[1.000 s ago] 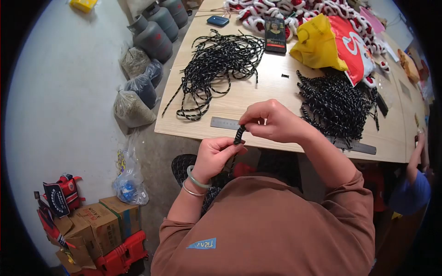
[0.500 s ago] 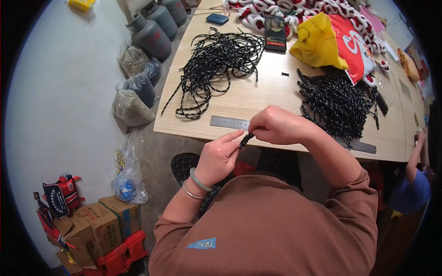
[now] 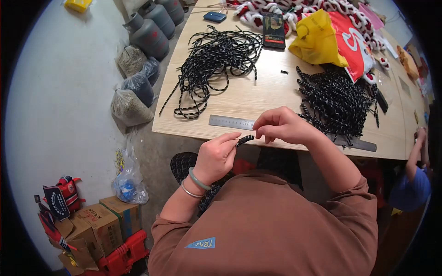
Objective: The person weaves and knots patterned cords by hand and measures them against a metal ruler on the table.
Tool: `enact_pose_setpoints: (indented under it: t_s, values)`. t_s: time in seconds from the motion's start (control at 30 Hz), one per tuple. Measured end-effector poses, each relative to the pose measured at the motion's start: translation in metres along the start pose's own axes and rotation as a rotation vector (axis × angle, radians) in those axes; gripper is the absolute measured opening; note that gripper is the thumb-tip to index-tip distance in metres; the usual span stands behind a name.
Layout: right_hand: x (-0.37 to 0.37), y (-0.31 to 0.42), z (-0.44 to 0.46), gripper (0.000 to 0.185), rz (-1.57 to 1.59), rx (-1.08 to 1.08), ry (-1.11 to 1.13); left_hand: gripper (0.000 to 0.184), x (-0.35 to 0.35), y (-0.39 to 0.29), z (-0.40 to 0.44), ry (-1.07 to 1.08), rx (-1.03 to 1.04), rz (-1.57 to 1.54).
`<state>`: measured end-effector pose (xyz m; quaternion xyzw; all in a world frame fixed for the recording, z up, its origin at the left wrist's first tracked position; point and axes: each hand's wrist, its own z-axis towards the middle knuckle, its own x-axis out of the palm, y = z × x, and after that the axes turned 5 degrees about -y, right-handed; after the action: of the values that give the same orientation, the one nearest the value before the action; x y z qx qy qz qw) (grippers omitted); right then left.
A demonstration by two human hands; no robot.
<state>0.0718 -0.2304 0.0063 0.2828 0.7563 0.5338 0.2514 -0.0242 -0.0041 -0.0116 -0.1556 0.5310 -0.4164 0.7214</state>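
My left hand is closed around a short piece of black cord wound into a tight coil, whose end sticks out toward the right. Beside that end is my right hand, its fingers bent and slightly apart, with nothing visible between them. Both hands are at the table's front edge, near a steel ruler. To the right lies a pile of similar coiled black cords. Loose, uncoiled black cords with light flecks lie in a tangle at the back left.
On the wooden table are a phone, a small dark-blue case, a yellow bag, a red bag and red-and-white fluffy trim. Another ruler lies partly under the coils. Another person is at the far right.
My right hand has let go of the coiled cord's end and moved slightly right, its fingers loosening. My left hand keeps hold of the coil, which now points more to the right.
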Motion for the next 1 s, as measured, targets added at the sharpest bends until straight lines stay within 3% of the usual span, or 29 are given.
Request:
enact_pose_setpoints:
  t_s: [0.3,0.4,0.8,1.0]
  values:
    - [0.013,-0.001,-0.002,0.018,-0.216,-0.101,-0.097,0.021,0.002,-0.004,0.005,-0.044,0.069,0.103]
    - [0.015,-0.002,-0.004,0.021,-0.316,-0.265,-0.150,0.023,0.003,0.001,0.003,-0.028,0.116,0.120]
    - [0.016,-0.013,0.002,0.019,-0.203,0.024,-0.004,0.019,0.000,0.000,0.007,0.076,0.173,0.186]
    - [0.021,-0.023,-0.002,0.016,-0.402,-0.278,-0.140,0.011,-0.004,0.008,0.012,0.243,0.177,-0.081]
